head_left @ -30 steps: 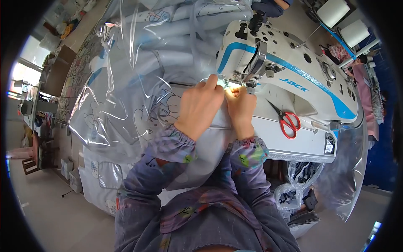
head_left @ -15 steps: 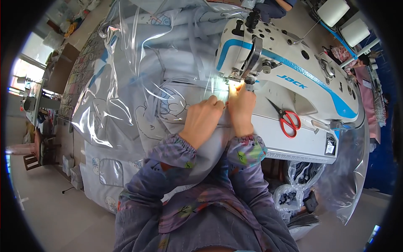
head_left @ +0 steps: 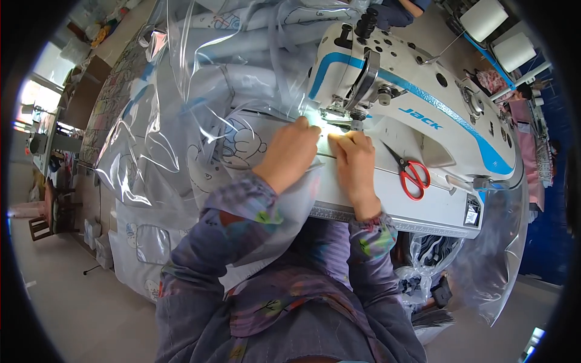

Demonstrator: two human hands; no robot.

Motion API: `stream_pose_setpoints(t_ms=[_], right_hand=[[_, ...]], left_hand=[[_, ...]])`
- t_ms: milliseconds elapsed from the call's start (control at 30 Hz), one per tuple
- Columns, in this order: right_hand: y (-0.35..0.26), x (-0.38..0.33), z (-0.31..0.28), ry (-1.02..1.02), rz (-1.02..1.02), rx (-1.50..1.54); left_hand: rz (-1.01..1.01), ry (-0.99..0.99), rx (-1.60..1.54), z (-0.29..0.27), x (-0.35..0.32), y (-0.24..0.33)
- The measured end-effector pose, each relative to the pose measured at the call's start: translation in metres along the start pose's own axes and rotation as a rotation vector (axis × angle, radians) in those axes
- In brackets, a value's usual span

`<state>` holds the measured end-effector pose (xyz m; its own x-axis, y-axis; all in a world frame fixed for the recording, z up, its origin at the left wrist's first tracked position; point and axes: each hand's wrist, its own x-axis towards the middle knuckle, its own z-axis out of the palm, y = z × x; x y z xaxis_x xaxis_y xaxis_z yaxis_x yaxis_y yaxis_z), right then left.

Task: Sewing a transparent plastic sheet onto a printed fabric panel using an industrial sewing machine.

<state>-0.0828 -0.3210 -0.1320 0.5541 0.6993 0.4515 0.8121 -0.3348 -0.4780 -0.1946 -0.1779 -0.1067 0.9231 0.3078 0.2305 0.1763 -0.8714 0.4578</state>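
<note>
A white and blue sewing machine stands at the right, its lamp lighting the spot under the needle. My left hand is closed at the edge of a pale grey fabric printed with cartoon outlines, just left of the lit needle area. My right hand hovers over the machine bed in front of the presser foot, fingers pinched together; what they hold, if anything, is too small to make out. Red-handled scissors lie on the bed to the right of that hand.
Clear plastic film spreads over the fabric at the left and back. Thread cones stand at the far right. Below the machine's right end hangs a plastic bag of dark scraps. Another person's arm shows at the top.
My hands have drawn apart. The right moved back from the needle toward me and slightly right, while the fabric shifted left, baring more of the machine bed.
</note>
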Motion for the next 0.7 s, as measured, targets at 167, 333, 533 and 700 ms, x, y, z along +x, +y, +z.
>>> stream_pose_setpoints(t_ms=[167,333,533,700], right_hand=[[-0.009,0.006,0.014,-0.036,0.055,-0.148],[-0.002,0.008,0.013,-0.091,0.086,0.012],[0.0,0.009,0.009,-0.126,0.085,0.071],[0.008,0.011,0.008,-0.14,0.114,0.099]], left_hand=[[0.005,0.027,-0.093,-0.01,0.004,-0.005],[-0.029,0.061,-0.126,0.003,-0.008,0.004],[-0.069,0.051,-0.013,0.012,-0.003,0.017],[-0.006,0.066,0.095,0.012,0.003,0.016]])
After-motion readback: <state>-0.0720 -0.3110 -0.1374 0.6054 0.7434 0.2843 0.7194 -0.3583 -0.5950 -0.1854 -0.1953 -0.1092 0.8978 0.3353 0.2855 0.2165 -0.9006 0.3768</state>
